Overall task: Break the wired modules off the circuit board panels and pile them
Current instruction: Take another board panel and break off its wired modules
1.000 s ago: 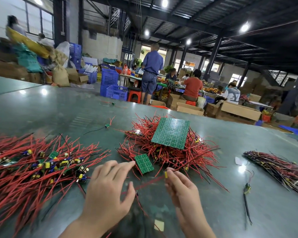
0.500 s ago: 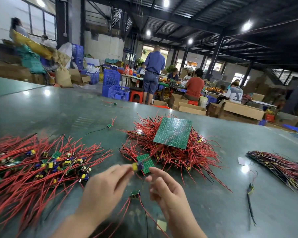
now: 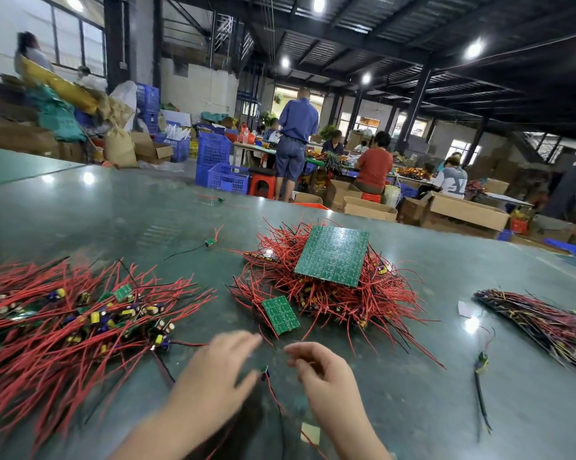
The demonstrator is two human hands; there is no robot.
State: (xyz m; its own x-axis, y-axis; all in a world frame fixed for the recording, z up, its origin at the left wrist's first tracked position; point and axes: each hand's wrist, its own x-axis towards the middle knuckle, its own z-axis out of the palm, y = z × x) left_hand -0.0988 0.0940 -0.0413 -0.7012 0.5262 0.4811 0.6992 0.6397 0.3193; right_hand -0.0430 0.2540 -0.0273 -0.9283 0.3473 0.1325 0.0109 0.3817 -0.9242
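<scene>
With the left hand (image 3: 213, 370) blurred, its fingers extended and its hold indeterminable, and the right hand (image 3: 326, 370) loosely curled and apparently empty, place the freed module (image 3: 264, 370) between them onto the left pile (image 3: 64, 323), wires aligned.

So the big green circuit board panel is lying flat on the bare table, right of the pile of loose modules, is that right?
Not quite. The big green panel is not on the bare table; it rests tilted on top of a heap of red-wired boards. It is indeed right of the loose-module pile. The head view shows this.
</scene>
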